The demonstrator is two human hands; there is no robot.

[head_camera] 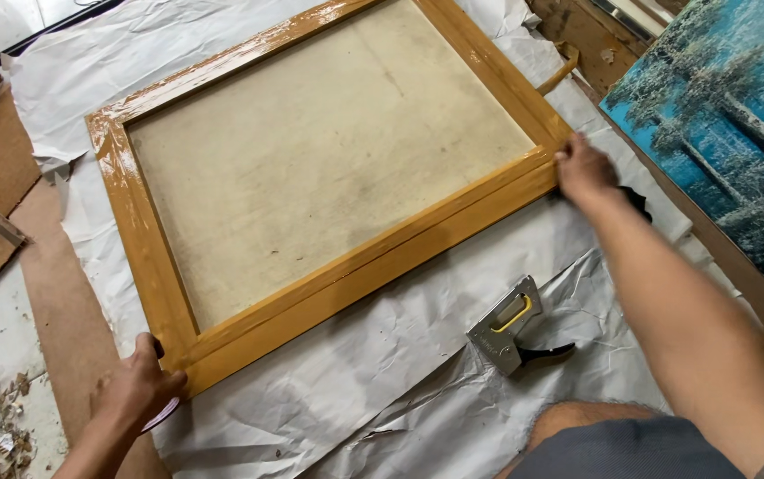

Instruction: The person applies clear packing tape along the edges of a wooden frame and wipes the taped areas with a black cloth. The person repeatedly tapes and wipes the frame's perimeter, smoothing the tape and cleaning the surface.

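Hands sit at two corners of a large rectangular wooden picture frame [329, 284], glossy ochre-brown, lying back-up with its pale, stained backing board [320, 151] facing the camera. It rests flat on crumpled white paper sheeting [382, 381] spread over the floor.

At the frame's near-left corner the left hand [138, 386] closes around the edge, thumb on the top face and fingers curled under or against the side; this grip is clenched on the frame. At the frame's near-right corner the right hand [581, 167] presses on the outer edge with fingers bent over it; it bears on the wood, though whether the fingers wrap fully under cannot be told.

The frame looks stiff and moderately heavy for its span, so it should move as one rigid piece. Its shiny surface suggests wet or fresh varnish, likely slick and easily marked, so the outer side edges near the corners seem the safest holds. The board in the middle looks thin and less fit to bear a push.

Below the frame's long near rail, between the two arms, lies a grey metal staple gun [513, 326] with a yellow handle insert. To the right of the frame stands a blue painting of pale trees [728, 124].
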